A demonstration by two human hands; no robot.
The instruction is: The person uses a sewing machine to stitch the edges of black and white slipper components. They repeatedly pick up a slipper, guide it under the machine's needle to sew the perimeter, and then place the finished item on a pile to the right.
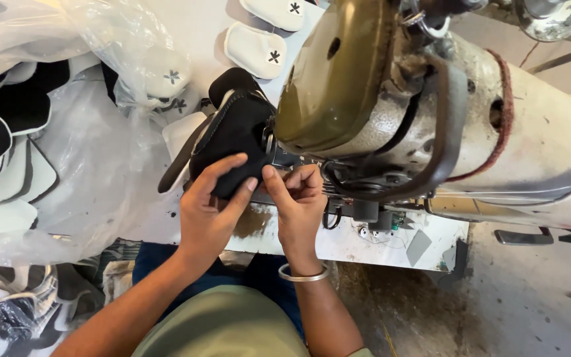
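The left hand (209, 211) is clamping its grip on a black shoe upper (236, 142) at the sewing machine (391, 112), while the right hand (299, 198) is pinching its edge on the counter (338, 244).

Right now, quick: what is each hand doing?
Left hand: closed on the black shoe upper, gripping its lower edge.
Right hand: fingers pinched at the upper's edge beside the sewing machine.
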